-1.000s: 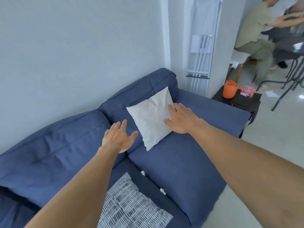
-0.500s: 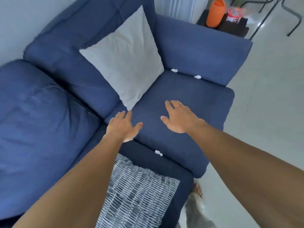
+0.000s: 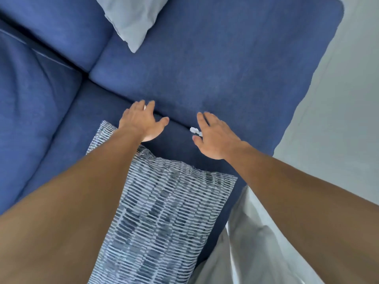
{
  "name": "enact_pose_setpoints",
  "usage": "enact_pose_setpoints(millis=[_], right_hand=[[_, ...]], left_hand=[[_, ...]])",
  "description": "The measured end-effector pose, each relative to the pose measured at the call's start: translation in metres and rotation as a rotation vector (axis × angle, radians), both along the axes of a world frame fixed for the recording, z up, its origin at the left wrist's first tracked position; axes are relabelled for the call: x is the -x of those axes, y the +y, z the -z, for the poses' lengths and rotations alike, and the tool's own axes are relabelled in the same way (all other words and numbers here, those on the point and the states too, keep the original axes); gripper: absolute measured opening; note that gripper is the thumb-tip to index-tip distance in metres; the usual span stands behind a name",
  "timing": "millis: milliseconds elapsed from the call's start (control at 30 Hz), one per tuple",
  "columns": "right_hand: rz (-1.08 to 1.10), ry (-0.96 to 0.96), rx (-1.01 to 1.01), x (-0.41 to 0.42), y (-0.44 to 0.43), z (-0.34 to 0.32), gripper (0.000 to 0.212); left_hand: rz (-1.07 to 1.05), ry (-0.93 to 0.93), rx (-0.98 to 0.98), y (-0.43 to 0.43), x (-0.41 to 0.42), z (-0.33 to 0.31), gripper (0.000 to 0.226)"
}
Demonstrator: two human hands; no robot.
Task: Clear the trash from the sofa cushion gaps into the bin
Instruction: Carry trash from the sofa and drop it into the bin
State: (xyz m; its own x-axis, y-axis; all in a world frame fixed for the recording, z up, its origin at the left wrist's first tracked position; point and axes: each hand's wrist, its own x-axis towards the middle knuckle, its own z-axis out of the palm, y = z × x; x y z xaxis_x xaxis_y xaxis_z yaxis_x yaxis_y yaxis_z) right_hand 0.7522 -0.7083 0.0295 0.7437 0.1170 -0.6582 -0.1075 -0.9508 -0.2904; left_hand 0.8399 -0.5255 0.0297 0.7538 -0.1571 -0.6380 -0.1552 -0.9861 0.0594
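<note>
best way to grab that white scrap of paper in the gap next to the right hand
Pinch the crumpled top of the white paper scrap that pokes above the seam between the seat cushions. Come straight down from above with the right hand, already beside it, thumb and forefinger closing along the gap, then lift.

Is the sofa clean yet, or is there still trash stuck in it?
Not clean yet. Nothing looks picked up so far: both hands are open and empty. The right hand is reaching for a crumpled white scrap in the gap between the seat cushions. The left hand is over the same gap, with a bit of white showing at its fingers. The bin is out of view.
</note>
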Motion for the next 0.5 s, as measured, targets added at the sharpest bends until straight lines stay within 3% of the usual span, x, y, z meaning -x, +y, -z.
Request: enact_pose_setpoints(millis=[267,500], right_hand=[[-0.105,-0.16,0.062,0.026,0.018,0.045,0.071],[-0.205,-0.157,0.089,0.031,0.018,0.064,0.067]], left_hand=[[0.0,-0.057,0.044,0.016,-0.004,0.044,0.076],[0.022,-0.066,-0.001,0.023,-0.014,0.073,0.098]])
